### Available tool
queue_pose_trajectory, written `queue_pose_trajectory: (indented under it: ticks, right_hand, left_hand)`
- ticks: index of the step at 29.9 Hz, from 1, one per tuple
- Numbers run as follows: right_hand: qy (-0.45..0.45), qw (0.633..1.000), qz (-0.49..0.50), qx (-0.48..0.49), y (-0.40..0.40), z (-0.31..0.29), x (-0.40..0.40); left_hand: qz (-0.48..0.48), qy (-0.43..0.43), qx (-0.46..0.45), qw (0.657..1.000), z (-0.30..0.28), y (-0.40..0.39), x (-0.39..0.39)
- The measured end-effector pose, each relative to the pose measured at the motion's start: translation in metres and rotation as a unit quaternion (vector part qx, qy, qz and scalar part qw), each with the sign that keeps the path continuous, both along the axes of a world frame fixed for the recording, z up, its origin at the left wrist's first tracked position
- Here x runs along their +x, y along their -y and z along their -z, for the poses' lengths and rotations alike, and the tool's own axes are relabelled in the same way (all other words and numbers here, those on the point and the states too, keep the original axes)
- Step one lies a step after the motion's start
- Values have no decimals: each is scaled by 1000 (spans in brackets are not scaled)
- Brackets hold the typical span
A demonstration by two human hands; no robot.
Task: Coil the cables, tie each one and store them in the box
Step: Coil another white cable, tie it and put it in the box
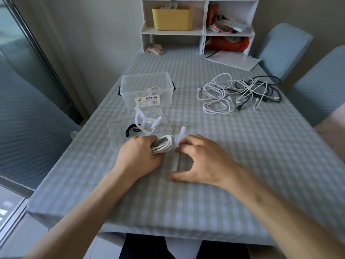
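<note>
My left hand grips a coiled white cable and holds it down on the checked tablecloth. Just right of the coil lies a white tie strap, running from near the lid toward me. My right hand pinches that strap with its fingertips, thumb spread out on the cloth. A clear plastic box stands behind, with one tied white cable inside it. Its clear lid lies flat in front of it, holding white and black tie straps. A tangle of loose white and black cables lies at the right.
A white shelf unit with a yellow bin stands at the table's far end, with a white paper sheet in front of it. Two blue-covered chairs stand along the right side. A glass door is to the left.
</note>
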State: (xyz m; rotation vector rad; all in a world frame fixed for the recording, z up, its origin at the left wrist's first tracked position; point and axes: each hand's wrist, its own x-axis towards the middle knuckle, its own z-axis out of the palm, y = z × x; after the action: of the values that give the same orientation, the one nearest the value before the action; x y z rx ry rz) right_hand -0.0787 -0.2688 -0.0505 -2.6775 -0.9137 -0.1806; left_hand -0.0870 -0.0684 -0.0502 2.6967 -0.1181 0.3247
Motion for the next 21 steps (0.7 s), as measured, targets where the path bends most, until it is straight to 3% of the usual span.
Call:
queue_pose_trajectory:
  ticks: [6,14,17,21]
  right_hand:
    - [167,983,-72,-26,4,9,1]
    - [214,973,-81,-22,48,12,14]
    - [166,984,-59,6,67,11,10]
    - [-7,984,10,179,76,6,0]
  left_hand:
    - [15,14,-37,999,1,6,11]
    - [71,-3,61,996,-7,31,20]
    - [119,-17,117,986,-12,51,25]
    - [138,-9,222,965,-19,78,30]
